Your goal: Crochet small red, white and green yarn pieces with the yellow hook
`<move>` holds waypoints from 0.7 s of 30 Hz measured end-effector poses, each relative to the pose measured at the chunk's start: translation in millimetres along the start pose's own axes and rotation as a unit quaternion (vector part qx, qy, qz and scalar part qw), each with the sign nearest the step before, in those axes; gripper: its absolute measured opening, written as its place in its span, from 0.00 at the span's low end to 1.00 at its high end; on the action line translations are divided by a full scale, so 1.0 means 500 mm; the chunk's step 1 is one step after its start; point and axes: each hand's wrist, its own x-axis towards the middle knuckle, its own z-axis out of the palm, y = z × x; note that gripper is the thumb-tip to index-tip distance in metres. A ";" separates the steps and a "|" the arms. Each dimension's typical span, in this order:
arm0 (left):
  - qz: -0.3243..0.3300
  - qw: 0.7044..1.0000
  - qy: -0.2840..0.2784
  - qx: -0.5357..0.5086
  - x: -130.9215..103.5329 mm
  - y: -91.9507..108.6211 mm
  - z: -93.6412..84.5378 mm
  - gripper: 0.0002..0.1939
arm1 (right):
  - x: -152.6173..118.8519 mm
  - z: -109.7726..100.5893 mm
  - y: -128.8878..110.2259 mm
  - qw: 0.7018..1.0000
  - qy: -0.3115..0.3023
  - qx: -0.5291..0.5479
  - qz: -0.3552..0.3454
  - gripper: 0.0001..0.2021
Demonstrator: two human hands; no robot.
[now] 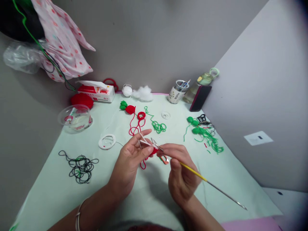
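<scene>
Between the fingers of my left hand [133, 158] is a small red and white crochet piece [154, 150], with white yarn [143, 138] running over the raised index finger. My right hand [184, 173] grips a crochet hook [194, 172] with a yellow handle and silver ends; its tip meets the top of the piece. An orange stitch marker [165, 159] hangs just below the work, beside my right fingertips. Loose red yarn [137, 126] trails on the table behind my left hand. Part of the piece is hidden by my fingers.
A black yarn tangle [80, 168] and a white yarn ring [107, 141] lie left. Green yarn [158, 126] sits behind my hands; green crocheted pieces [196, 131] lie right. A tissue box [102, 93], plastic tub [78, 118], pen can [177, 93] and phone [200, 98] stand near the walls.
</scene>
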 end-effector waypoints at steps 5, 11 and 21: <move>-0.027 0.999 -0.031 0.026 -0.004 0.000 0.002 0.24 | 0.003 0.006 0.005 0.994 0.003 0.087 0.070 0.11; -0.034 0.998 -0.053 0.024 0.002 0.012 -0.004 0.36 | 0.027 0.007 0.021 0.932 0.037 0.297 0.205 0.09; 0.014 0.998 -0.061 0.032 0.002 0.025 -0.002 0.22 | 0.028 -0.004 0.019 0.930 0.013 0.298 0.216 0.09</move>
